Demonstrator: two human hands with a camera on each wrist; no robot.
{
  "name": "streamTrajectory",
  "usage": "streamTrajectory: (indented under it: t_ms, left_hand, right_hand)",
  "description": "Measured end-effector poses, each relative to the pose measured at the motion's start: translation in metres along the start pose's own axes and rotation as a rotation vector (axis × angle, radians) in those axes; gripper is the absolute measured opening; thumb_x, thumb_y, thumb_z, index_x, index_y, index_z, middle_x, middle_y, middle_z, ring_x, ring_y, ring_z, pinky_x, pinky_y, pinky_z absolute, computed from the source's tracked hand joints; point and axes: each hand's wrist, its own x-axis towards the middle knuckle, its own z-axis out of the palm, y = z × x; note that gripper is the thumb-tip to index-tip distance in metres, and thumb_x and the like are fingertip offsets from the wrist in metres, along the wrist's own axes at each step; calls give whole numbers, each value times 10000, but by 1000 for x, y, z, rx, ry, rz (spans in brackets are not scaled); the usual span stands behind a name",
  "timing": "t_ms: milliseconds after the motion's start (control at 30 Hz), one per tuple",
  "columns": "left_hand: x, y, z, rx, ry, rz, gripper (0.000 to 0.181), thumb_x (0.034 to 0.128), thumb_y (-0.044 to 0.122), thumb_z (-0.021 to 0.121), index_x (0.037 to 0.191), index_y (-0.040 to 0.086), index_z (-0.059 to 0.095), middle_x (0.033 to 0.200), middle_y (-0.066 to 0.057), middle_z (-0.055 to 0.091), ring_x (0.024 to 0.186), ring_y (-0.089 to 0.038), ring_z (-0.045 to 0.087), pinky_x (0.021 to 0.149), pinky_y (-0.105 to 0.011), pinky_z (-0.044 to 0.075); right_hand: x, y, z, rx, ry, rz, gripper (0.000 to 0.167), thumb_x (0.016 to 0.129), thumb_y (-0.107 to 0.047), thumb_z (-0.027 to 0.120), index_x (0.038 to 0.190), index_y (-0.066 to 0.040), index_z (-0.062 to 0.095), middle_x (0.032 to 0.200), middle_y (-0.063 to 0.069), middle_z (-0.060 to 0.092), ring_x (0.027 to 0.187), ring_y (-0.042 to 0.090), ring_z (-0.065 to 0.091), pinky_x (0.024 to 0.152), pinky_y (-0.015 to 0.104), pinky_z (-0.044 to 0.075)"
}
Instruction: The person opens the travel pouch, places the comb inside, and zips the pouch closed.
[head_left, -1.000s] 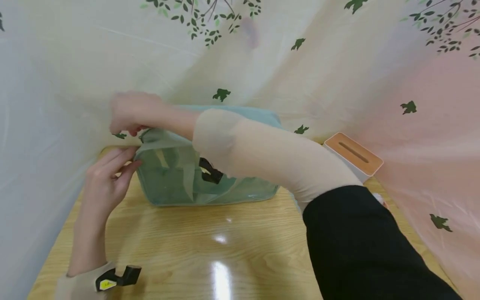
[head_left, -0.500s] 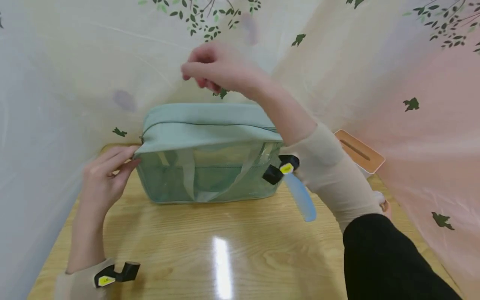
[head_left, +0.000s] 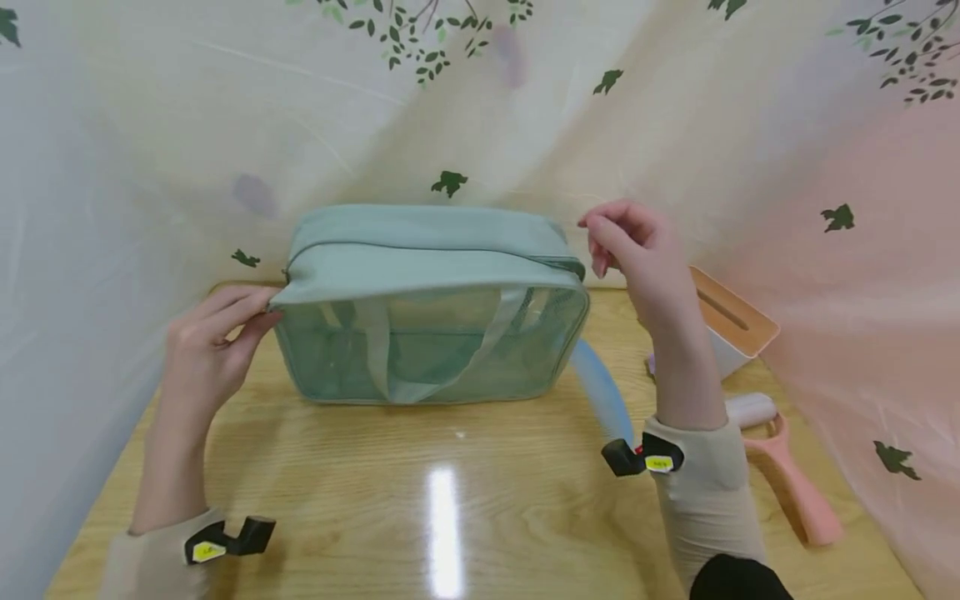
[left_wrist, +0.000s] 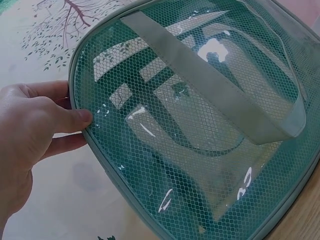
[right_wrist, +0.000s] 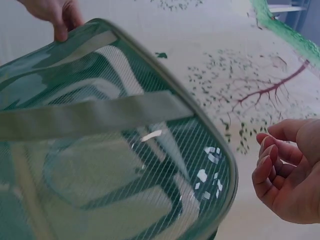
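A pale green bag (head_left: 431, 342) with clear mesh-like sides and a strap handle (head_left: 378, 350) stands upright on the wooden table. My left hand (head_left: 213, 346) pinches its upper left corner between thumb and fingers; the left wrist view shows the thumb (left_wrist: 82, 117) on the clear side panel. Along the bag's top runs a dark seam line (head_left: 420, 247); whether it is parted is hard to tell. To the right of the bag, my right hand (head_left: 637, 258) hangs in the air, apart from it, fingers loosely curled around nothing. The right wrist view shows that hand (right_wrist: 290, 172) beside the bag's edge.
A translucent blue curved strip (head_left: 603, 396) lies right of the bag, partly behind it. Farther right are a white box with a wooden slotted lid (head_left: 738, 312), a white roll (head_left: 750, 410) and a pink-handled tool (head_left: 806, 492). A patterned cloth (head_left: 450, 108) hangs behind.
My right hand has swung from the bag's upper left corner, up over the top, to the bag's right side. The left hand keeps its pinch on the corner.
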Motion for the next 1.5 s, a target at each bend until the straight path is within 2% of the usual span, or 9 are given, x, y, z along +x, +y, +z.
streamTrajectory:
  t_ms: [167, 367, 567, 733, 867, 1033, 1167, 1367, 1500]
  left_hand:
    - [0, 1, 4, 2, 22, -3, 304, 763, -168, 786, 1044, -54, 792, 997, -222, 758, 1019, 237, 509, 813, 23, 400]
    - [0, 2, 6, -15, 64, -12, 281, 750, -191, 782, 1005, -73, 790, 971, -240, 745, 1013, 213, 522, 819, 15, 403]
    - [0, 2, 6, -11, 70, -15, 264, 755, -190, 783, 994, -79, 788, 960, -247, 738, 1015, 203, 522, 841, 5, 413]
    - [0, 1, 5, 4, 73, -6, 267, 745, -205, 781, 985, -88, 783, 955, -252, 738, 1024, 208, 515, 851, 12, 413]
    - [1, 0, 4, 12, 75, -11, 242, 757, -186, 786, 978, -88, 783, 956, -246, 742, 1024, 200, 513, 859, 7, 417]
    - [0, 2, 5, 5, 68, -7, 236, 758, -178, 790, 977, -89, 785, 948, -241, 743, 1011, 199, 524, 873, 9, 440]
    - [-1, 2, 4, 8, 54, -3, 234, 768, -165, 788, 988, -89, 784, 955, -239, 740, 1014, 197, 526, 880, 9, 446]
    - [0, 2, 2, 28, 38, -6, 220, 786, -149, 783, 1000, -100, 778, 962, -250, 737, 1026, 218, 503, 890, 10, 443]
    - [1, 2, 3, 25, 41, -1, 213, 781, -154, 784, 990, -112, 774, 955, -263, 737, 1029, 227, 496, 885, 12, 441]
  right_hand:
    - [-24, 26, -21, -3, 47, 21, 136, 1010, -157, 671, 1028, -28, 711, 737, 13, 577, 621, 151, 497, 545, 204, 493]
    - [-44, 51, -40, -40, 63, 36, 122, 1013, -123, 659, 1087, -37, 704, 725, 6, 581, 598, 144, 505, 538, 200, 492]
    - [-60, 77, -54, -189, 42, 124, 151, 1021, -157, 656, 1155, -97, 690, 742, -31, 610, 604, 146, 536, 580, 209, 507]
    - [-67, 96, -60, -359, -51, 184, 248, 1040, -204, 632, 1269, -110, 611, 794, -69, 622, 643, 140, 577, 628, 222, 543]
    - [-69, 107, -62, -398, -135, 216, 343, 1043, -198, 627, 1347, -61, 548, 851, -83, 635, 686, 138, 607, 675, 220, 577]
    - [-71, 118, -66, -402, -231, 253, 410, 1045, -161, 617, 1408, -16, 492, 957, 68, 652, 771, 168, 637, 699, 250, 603]
    - [-74, 127, -67, -427, -288, 302, 466, 1050, -198, 618, 1456, -40, 454, 1033, 184, 623, 817, 183, 646, 728, 266, 607]
    - [-77, 142, -67, -526, -355, 303, 521, 1024, -209, 662, 1475, -42, 461, 1082, 194, 660, 863, 219, 659, 706, 287, 603]
    - [-83, 149, -69, -589, -395, 294, 529, 1007, -201, 685, 1466, -44, 473, 1113, 196, 674, 925, 236, 657, 690, 243, 578]
